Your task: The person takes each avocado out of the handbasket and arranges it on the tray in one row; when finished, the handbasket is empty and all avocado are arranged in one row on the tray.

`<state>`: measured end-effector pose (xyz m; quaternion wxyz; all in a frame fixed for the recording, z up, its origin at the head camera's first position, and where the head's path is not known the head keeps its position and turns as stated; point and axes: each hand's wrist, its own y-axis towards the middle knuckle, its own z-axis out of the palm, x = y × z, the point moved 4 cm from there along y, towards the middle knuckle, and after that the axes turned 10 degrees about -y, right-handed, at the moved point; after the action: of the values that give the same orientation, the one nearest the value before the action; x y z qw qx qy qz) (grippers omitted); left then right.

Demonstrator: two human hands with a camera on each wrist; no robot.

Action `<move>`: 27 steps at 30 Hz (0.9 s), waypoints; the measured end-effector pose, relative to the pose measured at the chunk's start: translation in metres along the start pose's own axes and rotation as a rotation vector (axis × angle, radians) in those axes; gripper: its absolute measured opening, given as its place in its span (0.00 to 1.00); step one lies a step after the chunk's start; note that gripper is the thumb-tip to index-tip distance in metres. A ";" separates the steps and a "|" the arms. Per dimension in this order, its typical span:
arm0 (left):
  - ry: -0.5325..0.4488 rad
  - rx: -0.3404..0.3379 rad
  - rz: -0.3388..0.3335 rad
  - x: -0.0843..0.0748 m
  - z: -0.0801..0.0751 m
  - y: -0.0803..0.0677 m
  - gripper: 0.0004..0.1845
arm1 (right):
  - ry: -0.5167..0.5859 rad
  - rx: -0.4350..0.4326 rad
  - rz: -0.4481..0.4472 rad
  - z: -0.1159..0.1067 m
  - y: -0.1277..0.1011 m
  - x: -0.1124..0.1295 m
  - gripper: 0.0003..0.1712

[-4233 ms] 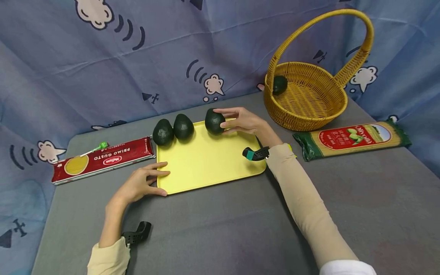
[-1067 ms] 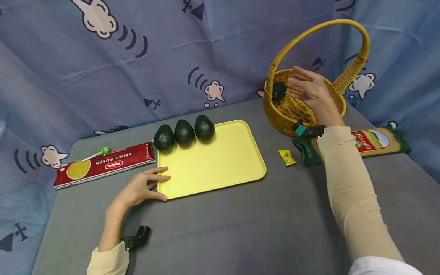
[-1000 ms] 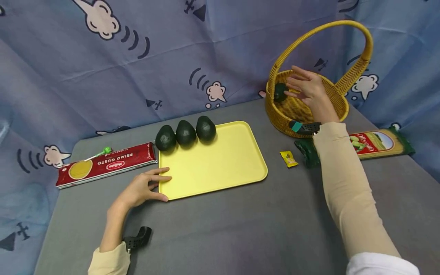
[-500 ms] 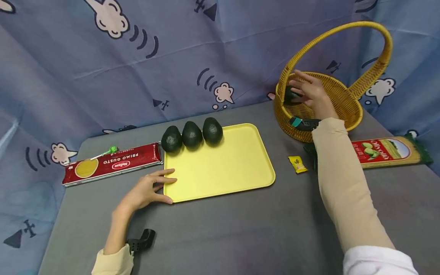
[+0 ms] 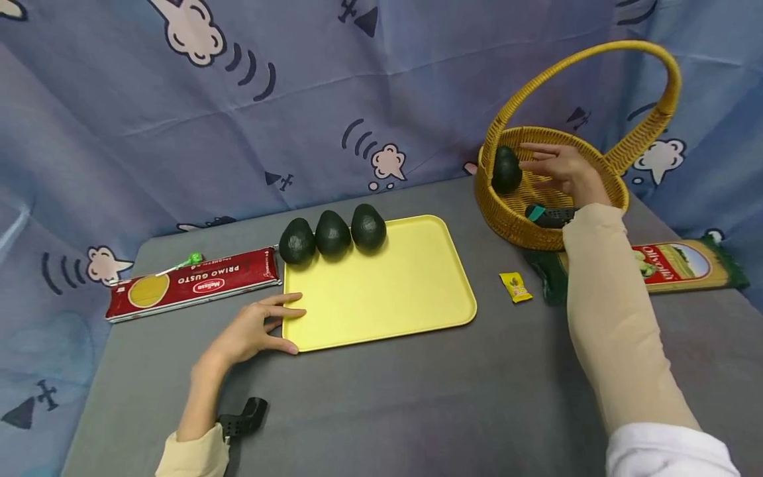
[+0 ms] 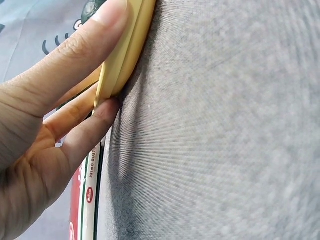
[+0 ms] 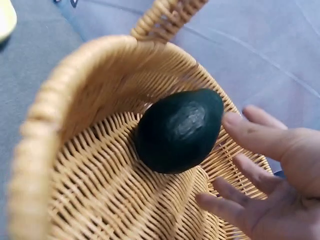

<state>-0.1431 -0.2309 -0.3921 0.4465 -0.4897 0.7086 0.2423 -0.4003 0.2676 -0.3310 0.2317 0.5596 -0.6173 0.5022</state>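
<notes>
A dark green avocado (image 5: 507, 171) (image 7: 180, 130) leans on the left inner wall of a wicker basket (image 5: 512, 225) (image 7: 90, 165) at the back right. My right hand (image 5: 557, 169) (image 7: 250, 165) is inside the basket just right of it, fingers spread and straight, one fingertip at the avocado's side. Three more avocados (image 5: 332, 233) stand in a row along the far edge of a yellow tray (image 5: 381, 291) (image 6: 125, 50). My left hand (image 5: 256, 328) (image 6: 50, 125) rests at the tray's near left corner, with straight fingers against its rim.
A red pasta pack (image 5: 191, 285) (image 6: 87, 200) and a green lollipop (image 5: 191, 260) lie left of the tray. A green-ended pasta pack (image 5: 679, 262) and a small yellow sachet (image 5: 515, 287) lie right of it. A blue patterned cloth hangs behind the grey table.
My right hand left the third avocado on the tray and reached into the basket. In the last half second it drew right off the basket avocado, which now shows fully. The left hand stayed put.
</notes>
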 end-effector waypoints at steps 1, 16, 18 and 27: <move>0.002 0.001 0.001 0.001 0.001 0.000 0.30 | -0.016 0.026 -0.011 0.000 0.003 -0.001 0.39; -0.034 -0.009 -0.026 0.005 0.001 0.002 0.30 | -0.209 0.244 -0.021 0.005 0.042 0.001 0.40; -0.035 -0.015 -0.031 0.006 0.001 0.002 0.30 | -0.234 0.235 -0.005 0.007 0.043 0.004 0.40; 0.007 -0.015 -0.022 0.006 0.002 0.003 0.31 | -0.104 0.224 0.028 0.006 0.038 -0.006 0.43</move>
<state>-0.1458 -0.2305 -0.3986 0.4430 -0.5017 0.7029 0.2410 -0.4324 0.2606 -0.3525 0.1283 0.5985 -0.5761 0.5416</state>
